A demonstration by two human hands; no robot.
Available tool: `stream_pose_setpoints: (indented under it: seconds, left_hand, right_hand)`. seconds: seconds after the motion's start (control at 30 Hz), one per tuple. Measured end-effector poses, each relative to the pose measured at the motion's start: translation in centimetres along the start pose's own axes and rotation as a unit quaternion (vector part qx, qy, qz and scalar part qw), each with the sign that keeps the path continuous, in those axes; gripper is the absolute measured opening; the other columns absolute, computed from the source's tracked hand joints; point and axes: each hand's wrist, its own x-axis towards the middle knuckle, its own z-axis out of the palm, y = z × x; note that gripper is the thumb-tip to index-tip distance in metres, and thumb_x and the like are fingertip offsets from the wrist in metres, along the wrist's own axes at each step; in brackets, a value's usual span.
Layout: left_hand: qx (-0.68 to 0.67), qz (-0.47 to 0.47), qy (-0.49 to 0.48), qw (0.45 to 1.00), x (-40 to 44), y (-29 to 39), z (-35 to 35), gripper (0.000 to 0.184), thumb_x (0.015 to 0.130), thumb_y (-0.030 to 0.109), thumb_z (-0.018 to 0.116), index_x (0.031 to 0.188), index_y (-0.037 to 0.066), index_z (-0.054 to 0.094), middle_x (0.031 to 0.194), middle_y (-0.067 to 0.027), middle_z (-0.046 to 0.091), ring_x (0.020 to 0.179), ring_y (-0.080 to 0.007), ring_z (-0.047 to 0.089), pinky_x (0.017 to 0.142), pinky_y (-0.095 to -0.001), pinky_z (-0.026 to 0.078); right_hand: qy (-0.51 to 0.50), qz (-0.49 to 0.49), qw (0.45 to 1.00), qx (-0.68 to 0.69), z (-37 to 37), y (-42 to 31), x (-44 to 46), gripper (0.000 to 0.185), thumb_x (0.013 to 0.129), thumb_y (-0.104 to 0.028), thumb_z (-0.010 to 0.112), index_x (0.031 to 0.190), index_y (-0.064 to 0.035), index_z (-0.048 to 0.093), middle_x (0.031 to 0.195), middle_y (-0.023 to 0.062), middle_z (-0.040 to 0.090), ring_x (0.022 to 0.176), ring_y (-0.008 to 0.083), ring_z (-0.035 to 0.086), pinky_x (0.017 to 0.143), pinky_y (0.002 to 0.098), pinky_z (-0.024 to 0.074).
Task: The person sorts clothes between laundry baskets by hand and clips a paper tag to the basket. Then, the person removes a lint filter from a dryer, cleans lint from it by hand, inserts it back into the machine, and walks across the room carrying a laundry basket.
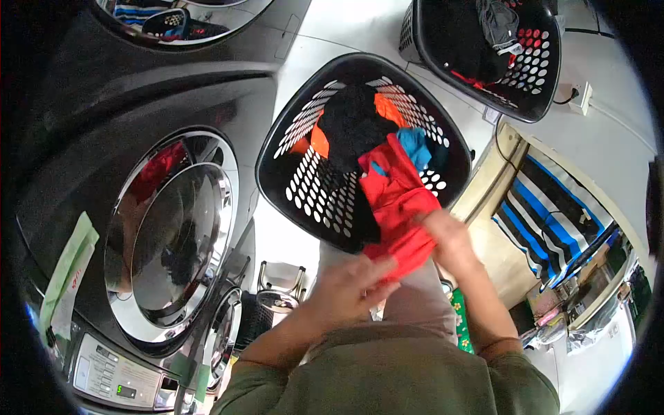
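Observation:
A red garment point(398, 194) stretches from the black laundry basket point(308, 225) toward my body. My left hand point(346, 287) grips its near left edge, fingers closed on the fabric. On the right, my right hand point(448, 238) is closed on the side of the same garment, slightly blurred. The garment's far end hangs inside the basket, over other clothes. In there I see a bunched black garment point(356, 121), an orange cloth point(319, 142) and a blue cloth point(415, 146). How much of the red garment lies under the others is hidden.
Left stands a dark front-loading washing machine with a round glass door point(183, 238) and a control panel point(117, 373). Another black basket point(546, 69) holds dark clothes at upper right. A shelf unit with a striped cloth point(553, 214) is to the right. Behind my left arm is a chair point(280, 277).

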Motion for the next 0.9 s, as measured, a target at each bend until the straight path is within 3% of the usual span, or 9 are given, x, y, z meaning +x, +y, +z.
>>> stream_pose_setpoints:
  seconds: [0.07, 0.27, 0.37, 0.5, 0.63, 0.67, 0.77, 0.83, 0.9]
  left_hand:
    - [0.125, -0.091, 0.014, 0.988, 0.2, 0.2, -2.4, 0.056, 0.083, 0.036, 0.068, 0.129, 0.01, 0.05, 0.109, -0.0166, 0.064, 0.086, -0.0342, 0.067, 0.07, -0.0422, 0.055]
    - [0.309, -0.225, 0.113, 0.917, -4.7, 0.6, -7.6, 0.023, 0.083, 0.017, 0.065, 0.106, 0.013, 0.064, 0.084, -0.0123, 0.069, 0.07, -0.0307, 0.068, 0.065, -0.0411, 0.054]
    - [0.228, -0.183, 0.278, 0.915, -6.5, 2.7, -9.8, 0.031, 0.081, -0.005, 0.056, 0.109, 0.005, 0.066, 0.098, -0.0141, 0.067, 0.088, -0.0257, 0.066, 0.082, -0.0332, 0.052]
    - [-0.265, -0.149, 0.507, 0.806, -9.7, 3.3, -11.3, 0.028, 0.076, -0.015, 0.049, 0.094, 0.001, 0.064, 0.103, -0.0073, 0.062, 0.092, -0.0154, 0.058, 0.086, -0.0286, 0.045]
    - [-0.189, 0.133, 0.136, 0.963, -10.9, 7.9, -15.9, 0.013, 0.075, 0.005, 0.068, 0.066, 0.005, 0.059, 0.058, -0.0011, 0.051, 0.055, -0.0139, 0.047, 0.07, -0.0255, 0.039]
    - [0.195, 0.14, 0.194, 0.951, -11.2, 8.6, -16.5, 0.01, 0.079, 0.014, 0.067, 0.075, 0.006, 0.061, 0.061, -0.0004, 0.053, 0.058, -0.0138, 0.049, 0.073, -0.0283, 0.039]
    - [0.068, 0.088, 0.168, 0.979, -6.7, 10.4, -17.6, 0.022, 0.08, 0.017, 0.069, 0.093, 0.005, 0.058, 0.085, -0.0037, 0.051, 0.081, -0.0167, 0.045, 0.085, -0.0325, 0.036]
    - [-0.086, 0.024, 0.057, 0.994, -2.2, 9.6, -13.8, 0.033, 0.08, 0.02, 0.071, 0.105, 0.005, 0.055, 0.101, -0.0059, 0.049, 0.097, -0.0186, 0.043, 0.092, -0.0353, 0.034]
    - [-0.173, 0.034, -0.073, 0.982, -0.3, 9.8, -7.6, 0.045, 0.08, 0.022, 0.073, 0.117, 0.004, 0.053, 0.118, -0.0081, 0.048, 0.113, -0.0206, 0.04, 0.1, -0.0381, 0.032]
  right_hand:
    - [0.07, 0.088, 0.989, -0.097, -2.1, 0.2, -0.7, 0.04, 0.067, -0.007, 0.067, 0.106, -0.0093, 0.063, 0.087, 0.0095, 0.056, 0.08, 0.0297, 0.058, 0.068, 0.0403, 0.0499]
    - [0.246, 0.108, 0.94, -0.209, -8.1, 2.5, -4.3, 0.039, 0.066, -0.003, 0.069, 0.105, -0.0068, 0.063, 0.099, 0.0136, 0.057, 0.094, 0.0323, 0.056, 0.082, 0.0379, 0.0473]
    - [0.361, 0.16, 0.91, -0.124, -9.9, 0.9, -6.4, 0.036, 0.072, 0.0, 0.068, 0.108, -0.0057, 0.065, 0.104, 0.0117, 0.056, 0.101, 0.0269, 0.057, 0.088, 0.0342, 0.0469]
    - [0.279, 0.175, 0.94, 0.092, -13.8, 1.1, -9.9, 0.027, 0.075, -0.004, 0.073, 0.102, -0.0041, 0.069, 0.117, 0.0137, 0.057, 0.109, 0.0264, 0.056, 0.093, 0.0338, 0.0449]
    - [0.136, -0.017, 0.873, 0.468, -20.2, -1.5, -12.5, 0.009, 0.073, -0.013, 0.077, 0.075, -0.0076, 0.071, 0.101, 0.0221, 0.062, 0.095, 0.0322, 0.06, 0.087, 0.0461, 0.0458]
    - [0.094, -0.078, 0.834, 0.538, -21.4, -1.4, -13.1, 0.011, 0.077, -0.018, 0.074, 0.072, -0.0079, 0.07, 0.096, 0.0223, 0.063, 0.086, 0.0321, 0.06, 0.079, 0.0449, 0.0472]
    - [0.082, -0.276, 0.691, 0.663, -22.7, 3.1, -13.8, 0.03, 0.088, -0.036, 0.059, 0.091, -0.0068, 0.061, 0.096, 0.0181, 0.06, 0.076, 0.0296, 0.056, 0.068, 0.0414, 0.0455]
    - [0.372, -0.014, 0.597, 0.711, -18.7, 1.0, -12.6, 0.058, 0.085, -0.052, 0.058, 0.12, -0.0083, 0.045, 0.12, 0.0167, 0.05, 0.101, 0.0288, 0.052, 0.085, 0.0446, 0.0433]
    - [0.413, 0.24, 0.535, 0.697, -16.4, 0.6, -10.9, 0.093, 0.082, -0.068, 0.057, 0.149, -0.0098, 0.028, 0.145, 0.0152, 0.041, 0.126, 0.028, 0.047, 0.102, 0.0478, 0.0411]
